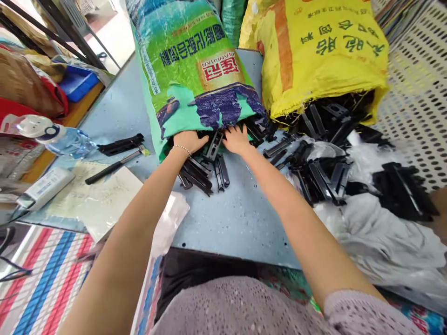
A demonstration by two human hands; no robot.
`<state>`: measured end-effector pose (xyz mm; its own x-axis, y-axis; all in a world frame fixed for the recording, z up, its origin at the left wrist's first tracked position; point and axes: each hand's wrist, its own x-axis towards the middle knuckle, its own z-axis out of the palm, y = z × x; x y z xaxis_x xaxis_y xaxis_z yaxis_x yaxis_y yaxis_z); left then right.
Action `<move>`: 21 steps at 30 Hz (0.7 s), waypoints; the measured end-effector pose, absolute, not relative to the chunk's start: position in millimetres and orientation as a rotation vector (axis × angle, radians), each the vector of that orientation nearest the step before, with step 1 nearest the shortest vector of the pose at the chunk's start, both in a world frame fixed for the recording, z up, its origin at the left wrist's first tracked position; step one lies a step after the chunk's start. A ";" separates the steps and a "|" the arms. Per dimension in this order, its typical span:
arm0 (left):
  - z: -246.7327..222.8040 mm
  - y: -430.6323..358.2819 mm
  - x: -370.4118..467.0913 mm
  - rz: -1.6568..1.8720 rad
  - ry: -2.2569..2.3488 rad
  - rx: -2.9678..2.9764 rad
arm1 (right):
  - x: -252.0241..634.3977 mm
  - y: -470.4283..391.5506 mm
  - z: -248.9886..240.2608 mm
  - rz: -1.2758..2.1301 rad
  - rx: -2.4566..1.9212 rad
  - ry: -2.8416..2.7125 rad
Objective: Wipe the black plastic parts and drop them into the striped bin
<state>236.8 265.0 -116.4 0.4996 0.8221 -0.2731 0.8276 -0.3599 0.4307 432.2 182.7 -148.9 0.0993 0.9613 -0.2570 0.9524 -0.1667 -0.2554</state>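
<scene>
A green and blue woven feed sack (206,88) lies on the table with its mouth facing me. Black plastic-and-metal parts (197,174) spill from the opening. My left hand (190,140) reaches into the left of the mouth, thumb stretched out; its other fingers are hidden under the sack edge. At the right of the mouth, my right hand (238,139) rests with fingers spread against the parts and the sack's lip. One long black part (214,146) lies between the two hands, and neither hand is visibly closed around anything.
A yellow sack (324,56) with similar parts stands at the right, beside a pile of parts (321,179) and white plastic (387,232). On the left are a hammer (111,168), a water bottle (63,139), a white box (49,186) and cardboard (108,200).
</scene>
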 end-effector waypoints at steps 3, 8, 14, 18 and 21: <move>-110.0 224.2 226.7 -0.078 1.400 2.336 | 421.6 140.0 -143.5 0.670 -2.170 -2.030; -97.6 193.6 222.2 -0.059 1.240 2.508 | 394.4 54.6 -113.2 0.558 -2.225 -1.656; -70.4 134.7 194.0 0.083 1.103 2.535 | 348.1 -14.7 -95.3 0.842 -2.461 -1.345; -69.5 51.5 153.4 0.044 1.096 2.491 | 362.4 -22.4 -111.2 0.948 -2.245 -0.992; -89.4 24.0 156.6 0.027 1.154 2.459 | 377.0 -26.3 -116.3 0.939 -2.138 -0.863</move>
